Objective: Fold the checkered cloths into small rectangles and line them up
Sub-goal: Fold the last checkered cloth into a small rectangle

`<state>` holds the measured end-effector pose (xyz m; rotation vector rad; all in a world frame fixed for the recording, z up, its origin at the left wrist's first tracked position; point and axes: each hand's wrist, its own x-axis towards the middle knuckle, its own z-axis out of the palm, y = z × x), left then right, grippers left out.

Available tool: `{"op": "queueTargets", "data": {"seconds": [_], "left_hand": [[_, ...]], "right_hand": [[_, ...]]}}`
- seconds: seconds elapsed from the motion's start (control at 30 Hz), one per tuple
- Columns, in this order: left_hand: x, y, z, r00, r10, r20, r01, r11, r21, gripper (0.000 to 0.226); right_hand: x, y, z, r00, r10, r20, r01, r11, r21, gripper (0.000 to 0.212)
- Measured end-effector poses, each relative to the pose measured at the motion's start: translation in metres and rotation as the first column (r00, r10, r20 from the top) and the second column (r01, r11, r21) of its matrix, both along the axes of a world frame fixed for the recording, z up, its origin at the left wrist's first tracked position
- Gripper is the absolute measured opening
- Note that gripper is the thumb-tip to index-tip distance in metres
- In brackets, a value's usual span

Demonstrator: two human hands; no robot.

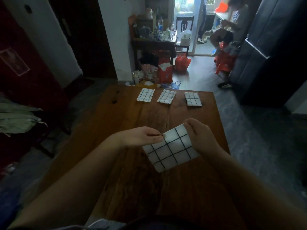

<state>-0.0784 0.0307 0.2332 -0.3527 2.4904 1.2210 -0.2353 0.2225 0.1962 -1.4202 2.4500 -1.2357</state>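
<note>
The left hand and the right hand hold a checkered cloth between them over the near half of the table. The left fingers pinch its upper left corner between thumb and fingertips. The right hand grasps the upper right corner, and the cloth's right edge runs under that hand. Holding the two top corners apart keeps the cloth stretched flat. I judge the edges are being squared, either for one more fold or before it goes out to the row. It is already a small rectangle, tilted, with one lower corner nearest the camera.

Along the far edge of the table three folded pieces lie side by side with gaps between them: the left cloth, the middle cloth and the right cloth. Placed that far out, they likely leave the near wood free for folding. More bare table shows to the left of the row than to its right, so the next spot is probably there.

The right fingers behind the cloth are hidden. I cannot tell whether the cloth's lower edge rests on the table or hangs just above it, nor how many layers it has. The room is dim, and the middle cloth's far corner looks uneven, though not clearly.
</note>
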Motion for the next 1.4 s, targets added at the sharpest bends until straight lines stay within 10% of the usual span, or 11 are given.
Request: {"op": "queueTargets", "data": {"seconds": [0.37,0.43,0.53,0.67,0.73,0.83,1.13,1.4], "left_hand": [[0.001,0.039,-0.029,0.974,0.220,-0.053,-0.204,0.954,0.220,0.027],[0.013,0.042,-0.038,0.927,0.375,0.007,-0.353,0.866,0.355,0.027],[0.032,0.049,-0.055,0.814,0.577,0.068,-0.534,0.697,0.478,0.030],[0.052,0.064,-0.068,0.643,0.753,0.143,-0.698,0.499,0.514,0.026],[0.058,0.072,-0.071,0.550,0.815,0.184,-0.755,0.391,0.527,0.022],[0.073,0.082,-0.071,0.462,0.857,0.230,-0.785,0.274,0.556,0.026],[0.157,0.130,-0.071,0.564,0.794,0.225,-0.608,0.215,0.764,0.043],[0.199,0.191,-0.086,0.686,0.727,0.027,-0.549,0.492,0.676,0.040]], "right_hand": [[0.000,0.009,-0.017,0.958,0.056,0.280,-0.067,0.997,0.030,0.021],[-0.001,0.007,-0.027,0.765,-0.031,0.644,0.005,0.999,0.043,0.028],[0.014,0.003,-0.039,0.003,-0.056,0.998,0.090,0.994,0.056,0.047],[0.054,0.007,-0.063,-0.048,-0.012,0.999,0.003,1.000,0.012,0.050],[0.069,0.008,-0.070,0.015,-0.001,1.000,-0.006,1.000,0.001,0.045],[0.096,0.010,-0.066,0.368,-0.062,0.928,-0.026,0.997,0.077,0.032],[0.177,0.052,-0.054,0.805,-0.065,0.590,0.019,0.996,0.083,0.018],[0.230,0.121,-0.060,0.794,-0.149,0.589,0.104,0.988,0.110,0.027]]}}
